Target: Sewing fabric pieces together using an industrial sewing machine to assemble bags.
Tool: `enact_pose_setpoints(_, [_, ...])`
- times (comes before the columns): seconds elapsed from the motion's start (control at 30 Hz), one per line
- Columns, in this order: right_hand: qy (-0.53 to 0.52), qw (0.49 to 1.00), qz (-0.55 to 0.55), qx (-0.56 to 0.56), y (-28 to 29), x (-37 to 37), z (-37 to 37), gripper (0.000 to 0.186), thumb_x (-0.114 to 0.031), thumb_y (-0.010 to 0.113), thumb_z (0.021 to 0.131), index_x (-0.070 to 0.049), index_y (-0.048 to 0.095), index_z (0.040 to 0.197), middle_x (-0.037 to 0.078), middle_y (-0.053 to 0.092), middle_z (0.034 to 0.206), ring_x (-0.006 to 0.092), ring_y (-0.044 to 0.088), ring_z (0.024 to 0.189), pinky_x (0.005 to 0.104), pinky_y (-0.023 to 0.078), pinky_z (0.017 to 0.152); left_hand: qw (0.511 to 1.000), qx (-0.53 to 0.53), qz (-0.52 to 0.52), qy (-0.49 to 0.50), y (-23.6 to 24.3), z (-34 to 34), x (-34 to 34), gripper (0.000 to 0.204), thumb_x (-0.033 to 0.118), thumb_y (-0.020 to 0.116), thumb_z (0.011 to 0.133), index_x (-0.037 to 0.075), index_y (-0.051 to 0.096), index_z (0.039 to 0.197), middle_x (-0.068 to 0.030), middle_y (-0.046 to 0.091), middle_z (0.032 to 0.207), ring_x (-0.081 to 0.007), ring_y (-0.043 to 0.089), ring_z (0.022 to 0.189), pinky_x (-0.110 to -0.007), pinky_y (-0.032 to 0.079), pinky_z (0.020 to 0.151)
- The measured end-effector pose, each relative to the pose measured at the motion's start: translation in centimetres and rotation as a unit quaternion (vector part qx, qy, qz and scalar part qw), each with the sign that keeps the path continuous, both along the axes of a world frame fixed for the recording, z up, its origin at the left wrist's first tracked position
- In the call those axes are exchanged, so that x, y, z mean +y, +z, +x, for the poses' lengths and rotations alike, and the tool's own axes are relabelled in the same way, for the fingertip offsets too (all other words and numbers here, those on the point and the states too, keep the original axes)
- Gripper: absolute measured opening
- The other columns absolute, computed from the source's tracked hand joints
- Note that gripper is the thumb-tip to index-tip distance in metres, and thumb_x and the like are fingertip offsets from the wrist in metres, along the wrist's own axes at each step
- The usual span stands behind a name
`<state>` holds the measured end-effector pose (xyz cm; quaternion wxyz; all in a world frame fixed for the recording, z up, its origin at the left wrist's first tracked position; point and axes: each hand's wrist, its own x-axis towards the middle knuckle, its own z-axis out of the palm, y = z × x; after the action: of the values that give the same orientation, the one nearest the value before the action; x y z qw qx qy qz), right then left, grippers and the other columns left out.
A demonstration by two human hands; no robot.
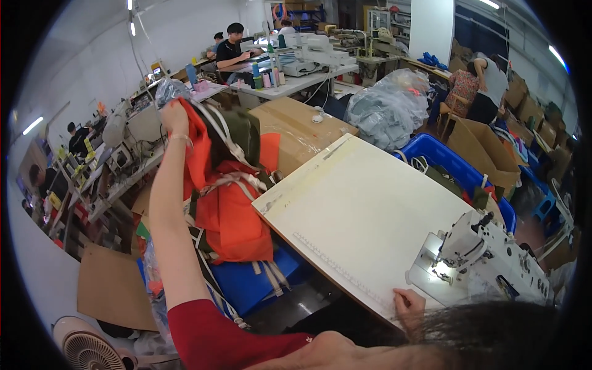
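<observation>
Raised at the left, my left hand (175, 117) is closed on the top of an orange fabric piece (197, 148). Olive-green fabric (237, 132) and white straps (223, 132) hang beside it. More orange fabric (233, 216) lies heaped below, with strap ends trailing over a blue container (246, 287). My right hand (409, 305) rests at the near edge of the white sewing table (364, 216), its fingers curled and nothing visible in them. Just beyond that hand stands a white sewing machine (487, 253) with its lamp lit over the needle area.
Behind the heap is a cardboard box (296, 126). Grey plastic wrapping (391, 108) lies past the table's far corner. A blue crate (441, 154) with green fabric borders the table's right side. At lower left is a fan (89, 345). People work at other tables farther back.
</observation>
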<state>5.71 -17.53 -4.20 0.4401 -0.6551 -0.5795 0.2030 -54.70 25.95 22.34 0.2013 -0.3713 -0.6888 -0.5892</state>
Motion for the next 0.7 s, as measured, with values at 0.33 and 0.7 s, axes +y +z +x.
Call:
enact_pose_setpoints(0.33, [0.020,1.000,0.018,0.002,0.9,-0.6,0.0,0.014,-0.004,0.066,0.082,-0.004,0.071,0.096,0.012,0.065,0.074,0.0212,0.062,0.063,0.0290,0.047,0.058,0.742,-0.165,0.451,-0.468,22.5,19.1,-6.9,0.006,0.003,0.067,0.084,0.001,0.070,0.088,-0.0051,0.068,0.084,-0.0170,0.062,0.071,-0.030,0.053,0.066])
enact_pose_setpoints(0.7, [0.028,1.000,0.002,0.007,0.9,-0.3,0.1,0.015,-0.009,0.065,0.086,-0.005,0.071,0.099,0.012,0.066,0.079,0.0224,0.065,0.067,0.0301,0.050,0.062,0.576,0.282,-0.194,-0.742,-1.0,42.2,-11.9,0.039,0.025,0.063,0.085,0.005,0.065,0.119,-0.0130,0.071,0.104,-0.0209,0.067,0.085,-0.032,0.053,0.078])
